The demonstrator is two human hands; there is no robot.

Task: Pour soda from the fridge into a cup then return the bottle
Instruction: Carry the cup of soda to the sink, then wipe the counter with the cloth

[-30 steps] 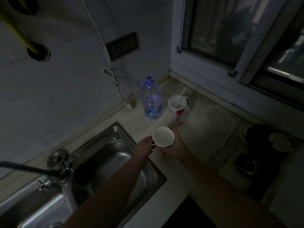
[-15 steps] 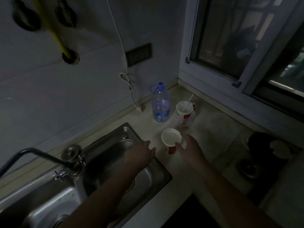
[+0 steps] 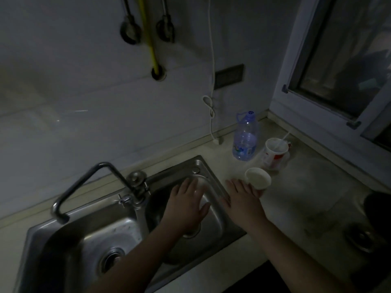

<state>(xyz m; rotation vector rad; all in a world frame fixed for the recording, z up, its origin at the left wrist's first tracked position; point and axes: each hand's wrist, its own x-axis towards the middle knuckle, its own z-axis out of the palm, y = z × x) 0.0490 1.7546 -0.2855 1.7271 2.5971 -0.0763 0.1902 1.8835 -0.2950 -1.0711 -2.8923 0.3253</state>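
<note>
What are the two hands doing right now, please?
Left hand: open, fingers spread above the sink, holding nothing.
Right hand: open, fingers straight, beside the paper cup, not gripping it.

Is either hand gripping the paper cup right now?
No, both the left hand and right hand are open, flat, beside the paper cup.

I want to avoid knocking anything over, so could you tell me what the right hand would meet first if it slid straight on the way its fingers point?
Probably nothing until the wall: the right hand points just left of the paper cup.
</note>
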